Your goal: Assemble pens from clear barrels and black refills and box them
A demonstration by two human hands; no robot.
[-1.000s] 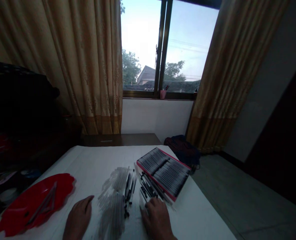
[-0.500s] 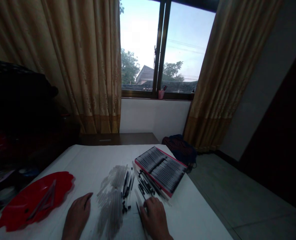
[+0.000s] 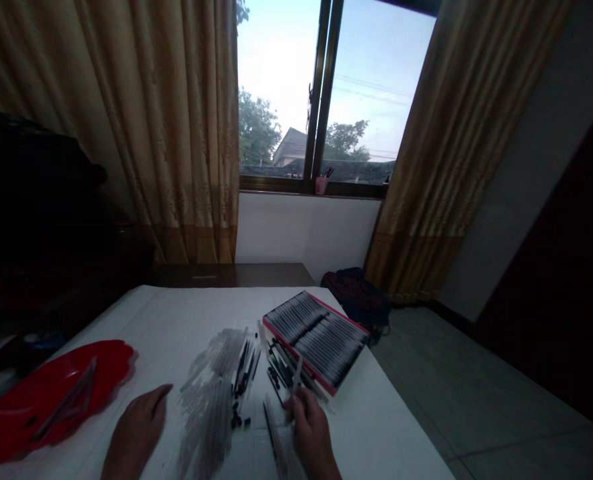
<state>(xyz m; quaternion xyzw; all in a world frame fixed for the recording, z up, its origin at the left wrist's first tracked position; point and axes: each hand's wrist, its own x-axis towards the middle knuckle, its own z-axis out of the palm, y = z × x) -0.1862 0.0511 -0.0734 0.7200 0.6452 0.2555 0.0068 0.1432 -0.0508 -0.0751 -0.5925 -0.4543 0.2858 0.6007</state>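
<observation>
My right hand (image 3: 310, 423) is closed on a clear pen tube (image 3: 297, 375) that points up and away, just in front of the box of pens (image 3: 319, 333). My left hand (image 3: 137, 427) rests on the white table with its fingers together; whether anything is in them is hidden. Between the hands lies a wide pile of clear tubes (image 3: 209, 413). Dark refills (image 3: 246, 365) and small black caps (image 3: 237, 420) are beside the pile. A pen with a dark tip (image 3: 272, 430) lies just left of my right hand.
A red scalloped tray (image 3: 101, 373) with a clear triangular piece in it stands at the left. The white table (image 3: 396, 433) ends at a slanted right edge. Dark cloth (image 3: 356, 297) lies beyond its far right corner. A pink cup (image 3: 321, 185) is on the windowsill.
My right hand has lifted a little and now holds up a clear tube. My left hand stays in much the same pose. The view has shifted slightly to the right.
</observation>
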